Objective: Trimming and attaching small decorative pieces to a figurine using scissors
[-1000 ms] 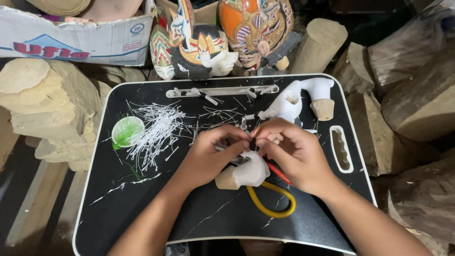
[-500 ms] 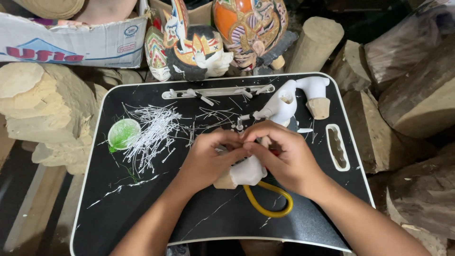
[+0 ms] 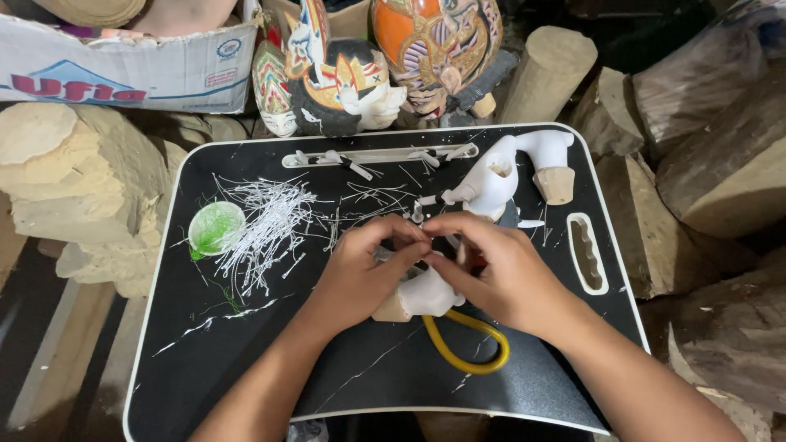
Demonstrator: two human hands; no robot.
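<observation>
- While both hands met over tray centre, L hand and R hand pinched fingertips together on sth small, too hidden to ID.
- White carved piece lay under them, touching palms; yellow loop just below.
- White strips and green lid lay to the left, well apart.

Soft, even light from above; the black counter shows faint sheen, corners fall dark, and focus stays sharp.
</observation>
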